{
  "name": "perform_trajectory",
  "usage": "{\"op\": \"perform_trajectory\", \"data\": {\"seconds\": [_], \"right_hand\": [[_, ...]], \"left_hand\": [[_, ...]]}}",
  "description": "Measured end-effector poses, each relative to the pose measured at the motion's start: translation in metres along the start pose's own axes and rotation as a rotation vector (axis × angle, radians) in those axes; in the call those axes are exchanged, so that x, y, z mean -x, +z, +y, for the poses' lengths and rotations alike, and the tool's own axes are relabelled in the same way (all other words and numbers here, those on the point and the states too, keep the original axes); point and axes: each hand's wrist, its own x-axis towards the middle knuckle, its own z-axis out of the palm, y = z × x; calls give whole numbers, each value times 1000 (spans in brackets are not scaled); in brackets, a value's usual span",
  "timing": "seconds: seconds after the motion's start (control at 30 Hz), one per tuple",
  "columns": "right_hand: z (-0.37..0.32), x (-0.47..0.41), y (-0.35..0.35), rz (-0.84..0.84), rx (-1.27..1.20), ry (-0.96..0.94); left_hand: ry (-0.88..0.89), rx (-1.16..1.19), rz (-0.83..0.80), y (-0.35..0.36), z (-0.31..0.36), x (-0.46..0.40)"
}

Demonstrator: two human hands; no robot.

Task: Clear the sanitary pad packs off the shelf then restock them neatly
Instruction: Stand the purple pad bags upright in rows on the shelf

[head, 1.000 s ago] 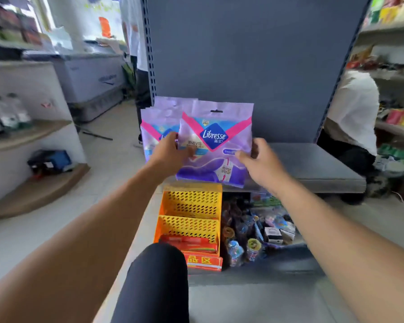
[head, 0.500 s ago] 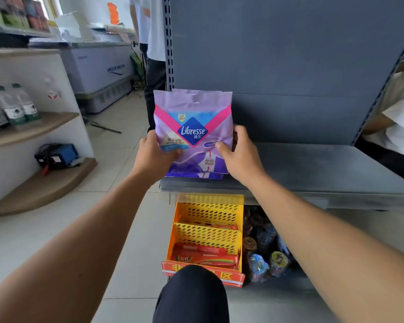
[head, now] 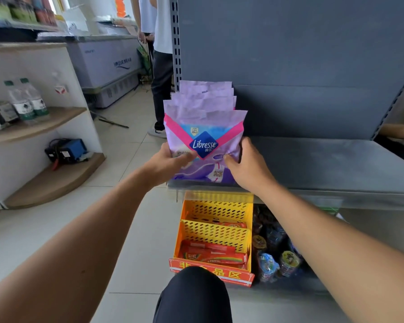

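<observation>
A row of Libresse pad packs (head: 204, 127) stands upright, one behind another, at the left end of the metal shelf (head: 324, 169). The left hand (head: 167, 163) flanks the front pack's left side, the right hand (head: 247, 167) its right. Below the shelf sits a perforated display rack (head: 216, 231), snack cups (head: 278, 262) to its right.

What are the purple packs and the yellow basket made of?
The purple packs look like thin, soft plastic film: slightly shiny, and crinkled where the left hand and right hand grip them. The yellow basket looks like hard moulded plastic, with rows of small holes in its walls.
</observation>
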Motion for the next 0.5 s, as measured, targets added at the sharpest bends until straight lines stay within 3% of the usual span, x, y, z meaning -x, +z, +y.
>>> {"op": "perform_trajectory", "data": {"seconds": [0.2,0.37,0.5], "right_hand": [[-9,-3,11,-144,-193,71],[-9,-5,12,-89,-158,88],[-8,-3,22,-26,-155,52]], "left_hand": [[-60,199,155,11,-6,-9],[-150,98,348,18,-6,-18],[-144,71,359,21,-14,-15]]}}
